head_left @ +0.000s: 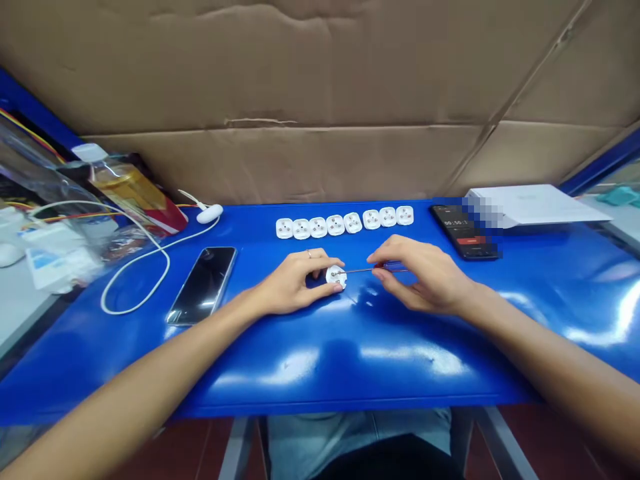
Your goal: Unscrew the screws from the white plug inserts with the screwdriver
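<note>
Brown cardboard sheeting backs your glossy blue desk. Your left hand holds a round white plug body down on the desk in front of you, fingers curled over it. Your right hand pinches a slim red-handled screwdriver between fingers and thumb, its thin steel shaft lying level, pointing left, tip on the plug's face. Eight matching white plug bodies sit in a row beyond.

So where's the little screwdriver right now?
In the head view, the small screwdriver is in the middle of the blue table, pinched by the right hand, with its tip on the white round plug in the left hand.
</note>
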A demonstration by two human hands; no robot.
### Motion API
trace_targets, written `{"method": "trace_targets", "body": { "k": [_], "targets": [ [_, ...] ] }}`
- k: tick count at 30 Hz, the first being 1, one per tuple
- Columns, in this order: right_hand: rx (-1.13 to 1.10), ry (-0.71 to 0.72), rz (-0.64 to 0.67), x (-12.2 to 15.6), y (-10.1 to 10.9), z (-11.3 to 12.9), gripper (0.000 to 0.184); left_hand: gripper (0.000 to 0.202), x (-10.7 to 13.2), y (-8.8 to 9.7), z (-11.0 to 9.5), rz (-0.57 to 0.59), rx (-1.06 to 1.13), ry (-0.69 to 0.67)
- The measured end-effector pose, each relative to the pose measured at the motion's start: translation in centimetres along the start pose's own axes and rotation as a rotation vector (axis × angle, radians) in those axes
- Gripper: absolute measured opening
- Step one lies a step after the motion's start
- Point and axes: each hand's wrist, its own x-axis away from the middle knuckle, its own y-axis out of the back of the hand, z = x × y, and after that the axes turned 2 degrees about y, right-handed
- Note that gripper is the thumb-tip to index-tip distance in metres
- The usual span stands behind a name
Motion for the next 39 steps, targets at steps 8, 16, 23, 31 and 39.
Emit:
{"method": "trace_targets", "body": {
  "k": [8, 16, 23, 31, 39],
  "targets": [
    [0.077, -0.072, 0.043, 0.4, 0.4, 0.2, 0.013, 0.041, 0.0, -0.1, -0.3, -0.024, 0.016, 0.070],
    [-0.010, -0.039, 0.006, -0.1, 0.4, 1.1, 0.025, 0.041, 0.1, -0.1, -0.2, -0.014, 0.026, 0.058],
    [0.064, -0.084, -0.047, 0.3, 0.0, 0.8, 0.010, 0.043, 0.1, -0.3, -0.2, -0.001, -0.006, 0.032],
    [0.021, -0.112, -0.086, 0.3, -0.2, 0.7, 0.023, 0.044, 0.2, -0.4, -0.1, -0.013, -0.017, 0.006],
    [-0.076, -0.010, -0.087, 0.5, -0.4, 0.7, 0.031, 0.041, 0.2, -0.5, -0.3, 0.014, -0.033, -0.044]
  ]
}}
